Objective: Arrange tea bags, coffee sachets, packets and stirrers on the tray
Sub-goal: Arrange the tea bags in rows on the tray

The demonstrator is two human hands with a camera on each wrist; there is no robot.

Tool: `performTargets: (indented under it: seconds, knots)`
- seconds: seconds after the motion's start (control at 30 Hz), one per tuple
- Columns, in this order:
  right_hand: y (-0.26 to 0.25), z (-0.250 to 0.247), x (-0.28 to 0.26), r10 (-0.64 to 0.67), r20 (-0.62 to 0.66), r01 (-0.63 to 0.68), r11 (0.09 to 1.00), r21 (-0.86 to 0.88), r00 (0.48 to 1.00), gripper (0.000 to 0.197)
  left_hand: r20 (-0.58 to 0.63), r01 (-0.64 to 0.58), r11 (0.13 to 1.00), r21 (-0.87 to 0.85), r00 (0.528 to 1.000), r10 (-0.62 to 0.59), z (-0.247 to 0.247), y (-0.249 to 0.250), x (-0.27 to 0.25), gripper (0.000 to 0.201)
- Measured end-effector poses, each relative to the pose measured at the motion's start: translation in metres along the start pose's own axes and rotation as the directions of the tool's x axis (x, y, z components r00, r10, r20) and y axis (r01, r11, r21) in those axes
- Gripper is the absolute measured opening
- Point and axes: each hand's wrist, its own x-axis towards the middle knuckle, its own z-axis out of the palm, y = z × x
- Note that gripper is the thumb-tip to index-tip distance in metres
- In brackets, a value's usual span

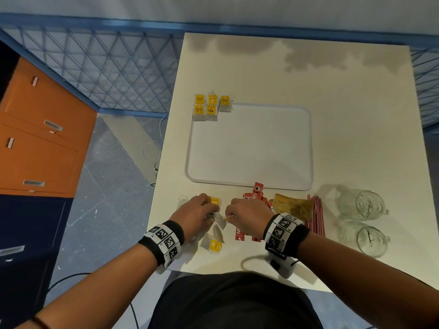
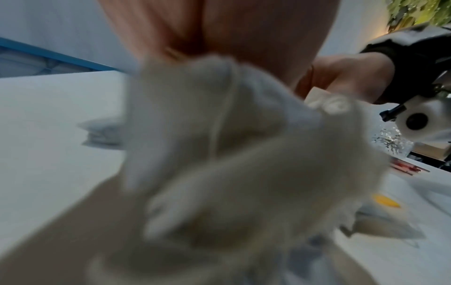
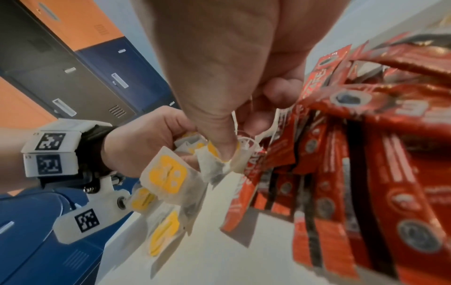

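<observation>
A white tray [image 1: 249, 143] lies mid-table with several yellow-tagged tea bags [image 1: 210, 106] at its far left corner. Near the front edge my left hand [image 1: 198, 211] grips a bunch of tea bags [image 2: 219, 154] with tangled strings. My right hand [image 1: 242, 214] pinches the strings and a tea bag [image 3: 214, 165] of the same bunch. More tea bags [image 1: 215, 244] lie loose below the hands. Red coffee sachets [image 1: 255, 195] lie right of the hands, then brown packets [image 1: 293, 207] and red stirrers [image 1: 316, 214].
Two glass jars [image 1: 363, 205] stand at the table's front right. Orange and blue lockers [image 1: 35, 138] stand to the left, beyond the table edge. A blue mesh fence [image 1: 107, 67] runs behind the table.
</observation>
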Motion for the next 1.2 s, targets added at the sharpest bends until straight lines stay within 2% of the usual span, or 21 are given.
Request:
performTargets:
  seconds: [0.13, 0.27, 0.37, 0.5, 0.7, 0.83, 0.97, 1.07, 1.2]
  knots:
    - [0.003, -0.01, -0.004, 0.013, -0.066, -0.009, 0.999, 0.052, 0.998, 0.025, -0.039, 0.025, 0.996, -0.09, 0.999, -0.028, -0.004, 0.005, 0.008, 0.027]
    - [0.01, -0.022, -0.008, 0.055, -0.122, -0.032, 0.982, 0.184, 0.991, 0.021, -0.089, 0.055, 0.97, -0.237, 0.993, -0.078, -0.011, -0.005, 0.017, 0.016]
    - [0.013, -0.029, -0.012, 0.094, -0.155, -0.041, 0.948, 0.316, 0.983, 0.017, -0.114, 0.139, 0.888, -0.439, 0.971, -0.208, -0.025, -0.005, 0.019, 0.007]
    - [0.014, -0.037, -0.018, 0.177, -0.142, -0.079, 0.852, 0.517, 0.974, 0.01, -0.076, 0.142, 0.773, -0.618, 0.968, -0.239, -0.037, -0.007, 0.022, 0.003]
    - [0.013, -0.036, -0.016, 0.221, -0.177, -0.055, 0.76, 0.648, 0.959, 0.019, -0.004, 0.137, 0.537, -0.832, 0.967, -0.254, -0.041, -0.007, 0.021, 0.007]
    - [0.006, -0.035, -0.01, 0.248, -0.207, -0.021, 0.685, 0.729, 0.946, 0.011, 0.011, 0.138, 0.4, -0.906, 0.952, -0.304, -0.041, -0.005, 0.022, 0.004]
    - [-0.006, -0.042, -0.003, 0.254, -0.264, 0.045, 0.637, 0.77, 0.93, 0.01, 0.076, 0.142, 0.156, -0.978, 0.927, -0.367, -0.044, 0.003, 0.025, 0.006]
    - [-0.011, -0.045, 0.004, 0.269, -0.293, 0.056, 0.641, 0.765, 0.918, 0.007, 0.136, 0.136, -0.026, -0.99, 0.92, -0.368, -0.045, 0.01, 0.029, 0.008]
    - [-0.012, -0.048, 0.01, 0.299, -0.296, 0.029, 0.658, 0.752, 0.907, 0.002, 0.194, 0.131, -0.201, -0.971, 0.923, -0.333, -0.048, 0.022, 0.035, 0.027]
